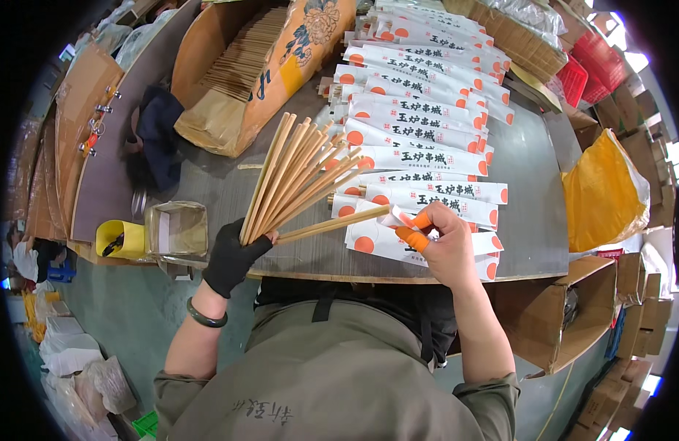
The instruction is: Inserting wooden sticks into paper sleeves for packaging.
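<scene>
Left of the sleeve pile point(420, 136), the left grip point(235, 257) was closed round the fanned chopstick bundle's point(299, 176) lower ends — over the pile's near end, the right grip point(448, 239) pinched a white paper sleeve point(395, 217) at the tip of a chopstick pair point(332, 224).

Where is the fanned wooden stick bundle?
Head view, left of centre: the bundle is in the black-gloved left hand's grip, in front of the brown carton.
</scene>
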### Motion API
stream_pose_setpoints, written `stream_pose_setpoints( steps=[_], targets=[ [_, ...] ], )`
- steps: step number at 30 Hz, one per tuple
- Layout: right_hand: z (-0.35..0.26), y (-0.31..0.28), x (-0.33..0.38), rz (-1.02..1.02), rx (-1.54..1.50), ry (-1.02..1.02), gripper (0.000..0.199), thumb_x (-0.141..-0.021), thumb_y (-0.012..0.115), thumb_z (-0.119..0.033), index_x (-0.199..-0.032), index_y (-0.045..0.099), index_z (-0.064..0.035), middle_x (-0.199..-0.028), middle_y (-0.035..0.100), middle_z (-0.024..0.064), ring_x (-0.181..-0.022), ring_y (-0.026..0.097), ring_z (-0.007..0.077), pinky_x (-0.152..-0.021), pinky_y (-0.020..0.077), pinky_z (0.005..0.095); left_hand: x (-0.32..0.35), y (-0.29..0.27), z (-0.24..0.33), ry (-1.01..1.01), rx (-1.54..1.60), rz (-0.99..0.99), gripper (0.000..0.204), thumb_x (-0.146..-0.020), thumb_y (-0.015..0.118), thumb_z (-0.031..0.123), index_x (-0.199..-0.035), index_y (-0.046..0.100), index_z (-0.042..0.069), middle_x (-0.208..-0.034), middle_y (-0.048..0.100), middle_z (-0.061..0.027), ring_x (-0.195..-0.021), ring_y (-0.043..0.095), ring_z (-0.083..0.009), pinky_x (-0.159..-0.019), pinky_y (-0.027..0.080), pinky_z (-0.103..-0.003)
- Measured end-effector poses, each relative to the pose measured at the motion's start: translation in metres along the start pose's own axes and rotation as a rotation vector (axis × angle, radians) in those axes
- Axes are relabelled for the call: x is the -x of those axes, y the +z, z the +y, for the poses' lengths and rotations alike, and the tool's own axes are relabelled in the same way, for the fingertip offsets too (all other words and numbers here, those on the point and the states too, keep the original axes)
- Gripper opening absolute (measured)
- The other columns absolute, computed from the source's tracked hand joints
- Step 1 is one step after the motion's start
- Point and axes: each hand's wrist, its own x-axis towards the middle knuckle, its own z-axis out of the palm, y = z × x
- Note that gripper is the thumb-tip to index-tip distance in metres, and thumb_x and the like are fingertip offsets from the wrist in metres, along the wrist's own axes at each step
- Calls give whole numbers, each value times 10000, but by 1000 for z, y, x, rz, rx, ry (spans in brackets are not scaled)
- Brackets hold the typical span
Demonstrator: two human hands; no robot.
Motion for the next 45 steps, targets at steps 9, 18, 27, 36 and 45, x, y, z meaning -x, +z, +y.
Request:
stream_pose_setpoints(
  steps=[9, 18, 27, 36, 45],
  targets=[
    [-20, 42, -5, -45, 521, -783, 169, -712, 765, -128, -739, 610, -66, -857, 634, 32, -792, 615, 214, -657, 501, 336, -17, 57, 24, 96, 569, -47, 294, -877, 698, 207, -1065, 664, -16, -980, 709, -79, -871, 656, -148, -786, 521, -294],
    [20, 28, 21, -132, 896, -658, 364, -735, 708, -73, -1086, 632, -8, -945, 572, 75, -893, 583, 241, -714, 502, 348, -47, 62, 8, 152, -19, 301, 282, -854, 728, 246, -1010, 695, 14, -840, 722, -108, -759, 680, -169, -688, 519, -313],
    [30, 25, 20, 24, 479, -588, 158, -732, 741, -18, -870, 666, -32, -821, 562, 73, -760, 602, 241, -649, 510, 338, -24, 45, -17, -75, 60, 243, 300, -836, 737, 214, -1022, 688, -16, -812, 713, -96, -740, 675, -170, -672, 515, -298],
    [13, 1, -3, 38, 114, 44, 203, -773, 793, -99, -789, 616, 0, -732, 519, 20, -628, 462, 109, -585, 398, 277, -11, 12, -6, 115, -127, 159, 292, -810, 757, 199, -1006, 693, -8, -831, 713, -115, -734, 666, -162, -680, 516, -308],
    [-8, 34, -11, -19, 593, -733, 161, -741, 741, -65, -892, 690, -41, -876, 629, 54, -817, 601, 254, -688, 486, 359, -30, 60, 16, 225, 424, -34, 87, -910, 613, 97, -966, 607, 30, -1040, 686, -97, -968, 637, -180, -836, 490, -316]
  ],
)
